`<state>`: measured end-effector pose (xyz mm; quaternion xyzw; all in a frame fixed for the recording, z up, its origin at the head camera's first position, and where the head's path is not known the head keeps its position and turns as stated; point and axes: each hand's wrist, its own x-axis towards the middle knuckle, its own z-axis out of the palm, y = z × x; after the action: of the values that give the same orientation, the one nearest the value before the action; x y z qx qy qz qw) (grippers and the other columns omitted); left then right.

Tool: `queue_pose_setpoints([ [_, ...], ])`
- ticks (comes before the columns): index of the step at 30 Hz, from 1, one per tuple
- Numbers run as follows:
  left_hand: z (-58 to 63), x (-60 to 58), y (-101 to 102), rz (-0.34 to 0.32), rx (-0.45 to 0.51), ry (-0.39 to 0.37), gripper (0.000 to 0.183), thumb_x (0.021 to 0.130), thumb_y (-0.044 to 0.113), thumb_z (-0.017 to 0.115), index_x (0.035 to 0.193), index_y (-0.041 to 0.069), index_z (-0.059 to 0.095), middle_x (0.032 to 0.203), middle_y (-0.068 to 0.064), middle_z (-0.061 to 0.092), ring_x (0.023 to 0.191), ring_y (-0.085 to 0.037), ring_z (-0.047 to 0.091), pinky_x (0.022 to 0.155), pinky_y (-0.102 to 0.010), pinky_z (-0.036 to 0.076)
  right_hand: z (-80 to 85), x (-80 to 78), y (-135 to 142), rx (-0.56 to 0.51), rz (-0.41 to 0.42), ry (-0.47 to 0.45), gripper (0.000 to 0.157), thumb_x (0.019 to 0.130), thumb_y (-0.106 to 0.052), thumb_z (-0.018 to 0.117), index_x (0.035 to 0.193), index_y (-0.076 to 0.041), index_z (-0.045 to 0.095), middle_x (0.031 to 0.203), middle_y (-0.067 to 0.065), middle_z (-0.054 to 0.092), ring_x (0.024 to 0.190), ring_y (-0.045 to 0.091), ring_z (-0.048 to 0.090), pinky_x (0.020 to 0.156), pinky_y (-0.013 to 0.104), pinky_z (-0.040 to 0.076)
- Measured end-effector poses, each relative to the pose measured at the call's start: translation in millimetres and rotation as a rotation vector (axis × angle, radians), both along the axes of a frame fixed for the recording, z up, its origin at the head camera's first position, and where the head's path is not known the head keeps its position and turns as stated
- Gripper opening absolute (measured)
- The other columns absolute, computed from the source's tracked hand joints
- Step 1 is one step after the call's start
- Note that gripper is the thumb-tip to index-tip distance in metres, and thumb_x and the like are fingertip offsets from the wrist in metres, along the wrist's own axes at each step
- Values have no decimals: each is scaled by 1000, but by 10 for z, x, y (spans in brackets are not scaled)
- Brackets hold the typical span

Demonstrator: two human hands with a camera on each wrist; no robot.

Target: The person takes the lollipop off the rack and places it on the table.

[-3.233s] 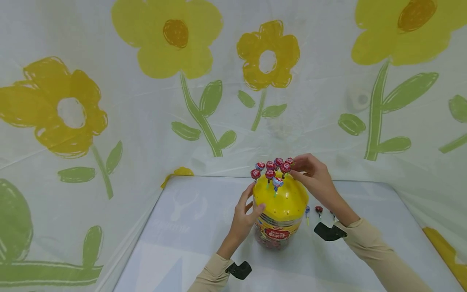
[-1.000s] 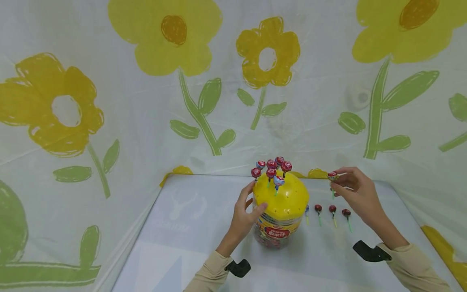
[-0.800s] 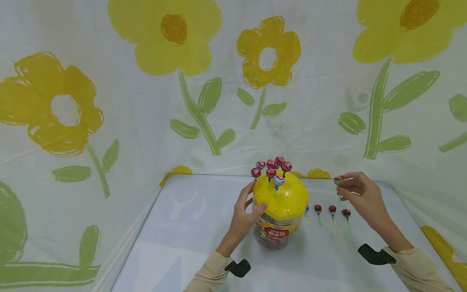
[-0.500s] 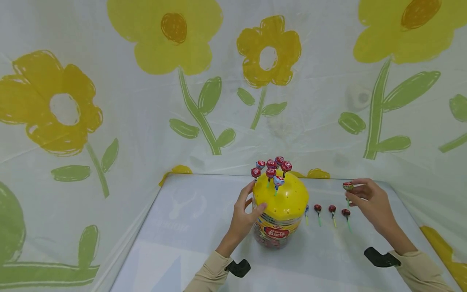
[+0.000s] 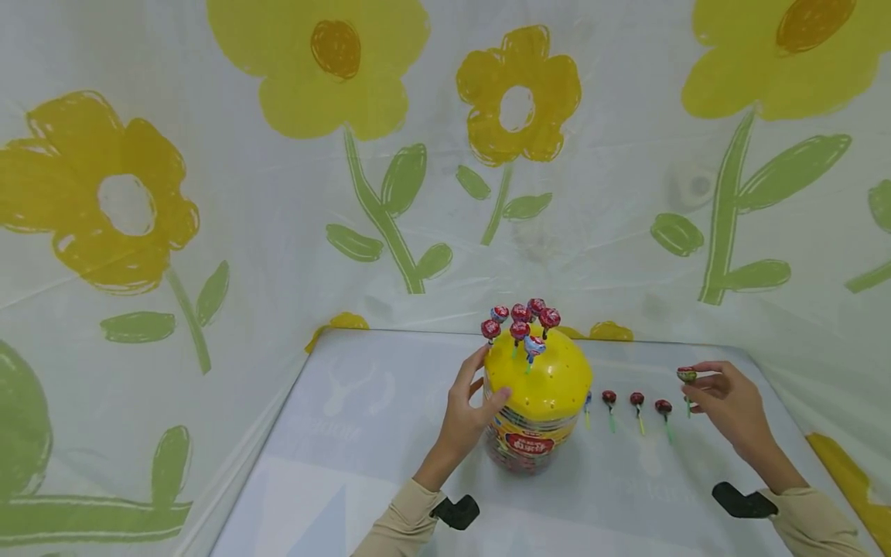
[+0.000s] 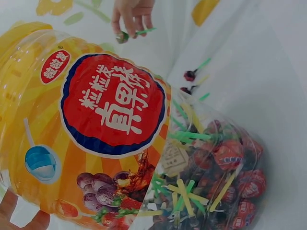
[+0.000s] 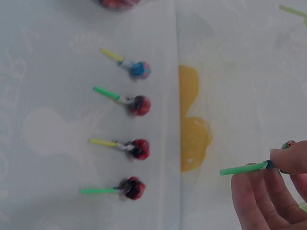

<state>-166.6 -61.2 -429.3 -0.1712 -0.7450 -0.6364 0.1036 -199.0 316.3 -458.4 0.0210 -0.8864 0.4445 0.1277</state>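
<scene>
Flowered curtain [image 5: 278, 209] behind, R hand [image 5: 729, 402] lower right pinches lollipop [image 5: 686, 374], prob. light w/ stiff stick [image 7: 243, 169] to hold by; L hand [image 5: 468, 406], lower ctr., grips jar [image 5: 536, 437].

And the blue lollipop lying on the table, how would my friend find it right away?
Find the big jar with the yellow lid on the pale table. Just right of it, four lollipops lie in a row. The blue lollipop is the one nearest the jar, with the only blue wrapper beside three dark red ones.
</scene>
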Motion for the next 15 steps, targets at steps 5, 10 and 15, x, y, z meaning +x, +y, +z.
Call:
queue_pose_setpoints([
  [5, -144, -83, -8, 8, -15, 13, 62, 83, 30, 55, 136, 16, 29, 136, 2, 34, 121, -19, 32, 92, -50, 34, -122, -12, 117, 0, -21, -36, 32, 81, -15, 61, 105, -1, 45, 77, 0, 61, 62, 7, 61, 51, 28, 51],
  [10, -307, -160, -8, 15, -25, 15, 61, 82, 35, 55, 136, 27, 27, 136, 10, 32, 122, -13, 31, 93, -46, 35, -272, -24, 213, 40, -60, -62, 34, 81, -14, 61, 106, 2, 45, 77, 7, 62, 60, 8, 60, 51, 30, 51],
  [15, -274, -138, -6, 13, -19, 3, 60, 83, 33, 55, 136, 26, 28, 136, 11, 32, 122, -12, 31, 93, -49, 33, -470, -23, 292, 100, -129, -123, 36, 80, -13, 60, 109, 3, 45, 81, 19, 61, 55, 9, 58, 49, 30, 50],
])
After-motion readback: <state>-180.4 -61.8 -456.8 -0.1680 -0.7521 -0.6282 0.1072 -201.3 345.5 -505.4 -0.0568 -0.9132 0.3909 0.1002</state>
